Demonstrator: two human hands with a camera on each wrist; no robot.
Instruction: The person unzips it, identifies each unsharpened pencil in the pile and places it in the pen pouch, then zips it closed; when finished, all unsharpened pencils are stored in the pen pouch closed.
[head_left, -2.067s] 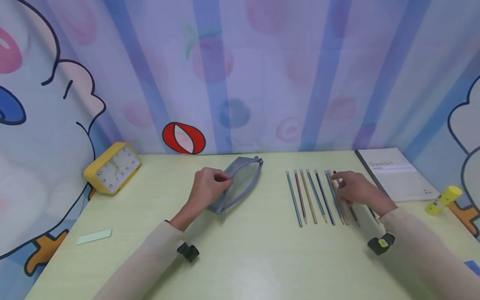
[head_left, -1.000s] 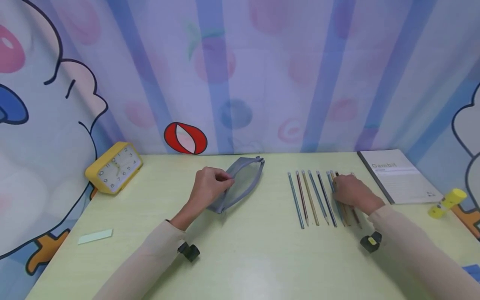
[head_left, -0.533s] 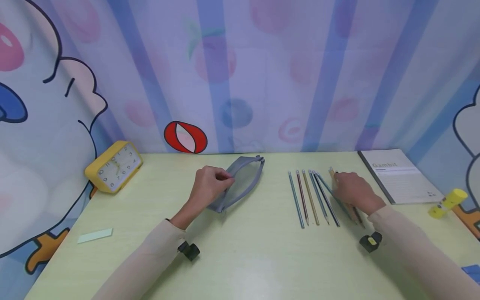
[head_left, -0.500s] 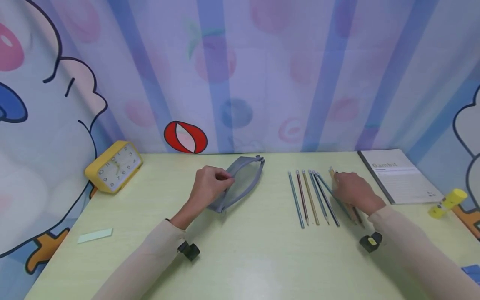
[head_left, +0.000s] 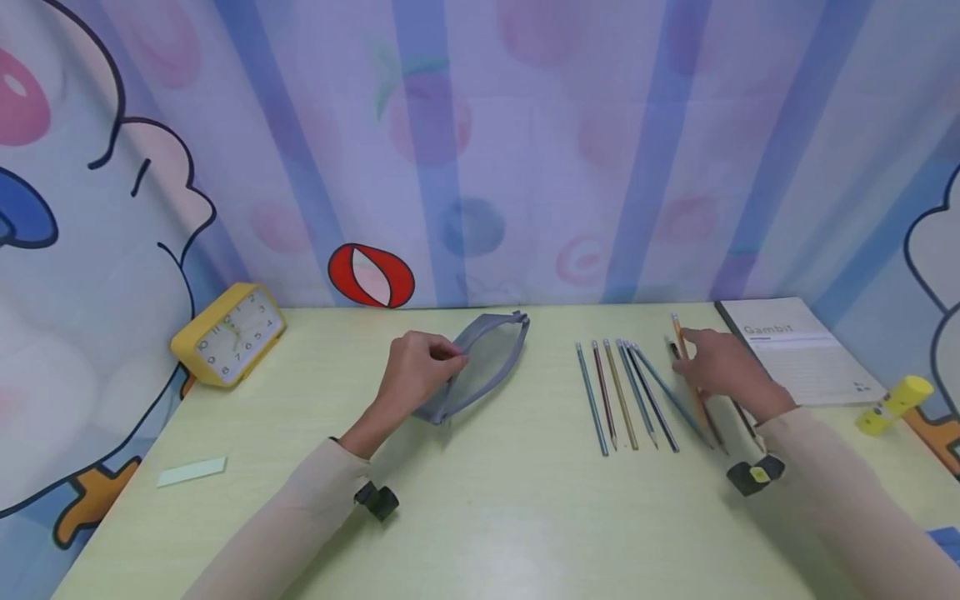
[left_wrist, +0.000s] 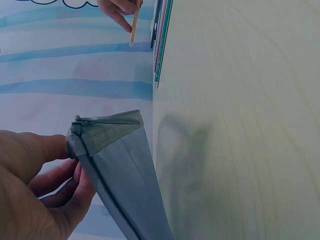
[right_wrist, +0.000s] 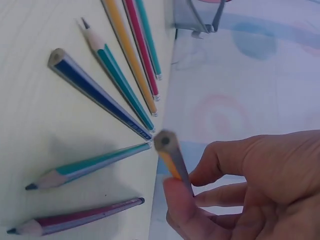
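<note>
My left hand [head_left: 420, 371] pinches the rim of a grey pencil case [left_wrist: 130, 175], whose mouth gapes toward the right. In the right wrist view, a yellow pencil [right_wrist: 172, 159] is held between the thumb and fingers of my right hand [right_wrist: 265, 185], its flat end toward the camera. That pencil is raised over the table. Left of the hand lie several pencils side by side, among them a red pencil [head_left: 604, 392] and a dark blue pencil [right_wrist: 97, 92]. A green pencil [right_wrist: 85, 166] slants away from them, and a dark red pencil [right_wrist: 90, 217] lies beside it.
A notebook [head_left: 806, 358] lies at the back right, close behind the right hand, with a yellow cylinder [head_left: 892, 406] near it. At left are a yellow alarm clock [head_left: 228, 333] and a pale green strip [head_left: 191, 472]. A printed curtain [head_left: 525, 167] hangs behind the table [head_left: 480, 517].
My right hand has taken up the yellow pencil and moved slightly right and back. The green pencil beside it has swung its eraser end leftward against the row. My left hand stays put.
</note>
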